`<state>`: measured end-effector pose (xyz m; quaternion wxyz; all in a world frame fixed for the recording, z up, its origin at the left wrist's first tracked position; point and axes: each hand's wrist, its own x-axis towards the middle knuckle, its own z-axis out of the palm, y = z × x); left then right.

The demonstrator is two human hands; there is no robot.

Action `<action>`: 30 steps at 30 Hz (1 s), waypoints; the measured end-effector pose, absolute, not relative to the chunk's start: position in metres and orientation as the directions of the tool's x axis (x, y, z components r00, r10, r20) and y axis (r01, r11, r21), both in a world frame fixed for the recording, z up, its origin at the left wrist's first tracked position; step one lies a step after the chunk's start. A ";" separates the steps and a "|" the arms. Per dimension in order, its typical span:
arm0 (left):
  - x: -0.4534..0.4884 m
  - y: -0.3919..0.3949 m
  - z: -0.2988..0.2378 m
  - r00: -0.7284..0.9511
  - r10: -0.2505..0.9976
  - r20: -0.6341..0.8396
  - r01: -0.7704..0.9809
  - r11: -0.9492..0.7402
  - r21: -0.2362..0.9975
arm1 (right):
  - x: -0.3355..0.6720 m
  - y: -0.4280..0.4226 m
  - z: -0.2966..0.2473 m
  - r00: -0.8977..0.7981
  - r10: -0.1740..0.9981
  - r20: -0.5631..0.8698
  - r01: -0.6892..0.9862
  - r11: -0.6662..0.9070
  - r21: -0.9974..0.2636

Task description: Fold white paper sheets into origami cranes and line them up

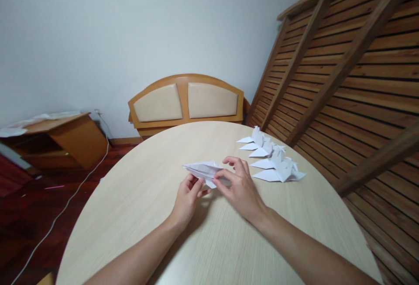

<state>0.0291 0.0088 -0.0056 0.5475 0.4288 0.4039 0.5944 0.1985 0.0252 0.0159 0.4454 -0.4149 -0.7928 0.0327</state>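
Observation:
A folded white paper piece, long and pointed at its left end, is held just above the table between both hands. My left hand pinches its lower edge with thumb and fingers. On the right side, my right hand grips it between thumb and index finger, the other fingers curled above and partly covering that end. Several finished-looking folded paper figures with pointed tails stand in a row to the right of my right hand.
The round pale wooden table carries everything. Behind it stands a headboard with cream panels. A slatted wooden frame leans along the right side. At the left are a low wooden cabinet and a white cable on the dark floor.

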 end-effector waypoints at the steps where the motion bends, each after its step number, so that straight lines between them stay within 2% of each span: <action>1: 0.029 0.009 -0.006 -0.028 0.998 0.065 -0.300 -0.070 0.951 | 0.198 0.024 0.018 -0.250 0.688 0.681 0.637 0.647 -0.419; 5: 0.027 0.009 -0.005 -0.001 0.998 0.065 -0.265 -0.063 0.962 | 0.197 0.020 0.023 -0.263 0.681 0.683 0.655 0.646 -0.391; 11: 0.029 0.008 -0.002 0.026 0.997 0.068 -0.308 -0.057 0.950 | 0.197 0.020 0.024 -0.270 0.677 0.684 0.631 0.661 -0.405; 15: 0.029 0.010 -0.004 0.003 0.998 0.058 -0.284 -0.054 0.957 | 0.197 0.020 0.022 -0.261 0.734 0.626 0.538 0.650 -0.537; 20: 0.030 0.011 -0.006 -0.059 0.996 0.069 -0.270 -0.083 0.959 | 0.195 0.023 0.018 -0.144 0.855 0.498 0.355 0.515 -0.781; 24: 0.030 0.010 -0.005 -0.116 0.989 0.094 -0.262 -0.122 0.957 | 0.194 0.026 0.015 -0.106 0.890 0.444 0.197 0.457 -0.868; 30: 0.028 0.011 -0.007 -0.178 0.976 0.128 -0.224 -0.167 0.960 | 0.193 0.023 0.011 -0.162 0.941 0.297 -0.081 0.287 -0.955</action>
